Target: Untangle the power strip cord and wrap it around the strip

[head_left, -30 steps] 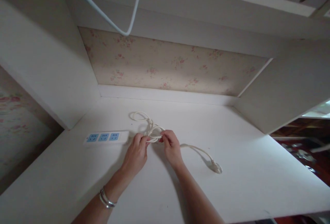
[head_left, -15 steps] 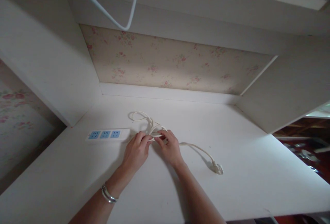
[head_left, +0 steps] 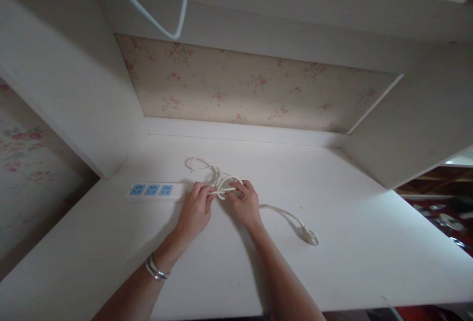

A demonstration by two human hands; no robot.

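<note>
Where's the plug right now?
In the head view, the plug lies on the white desktop, to the right of the right hand, at the end of the cord.

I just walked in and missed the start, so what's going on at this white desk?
A person's left hand and right hand both grip a white cord, with loops of it bunched between and beyond them. A power strip lies to the left, blue sockets facing up. The cord's plug rests on the desk to the right.
</note>
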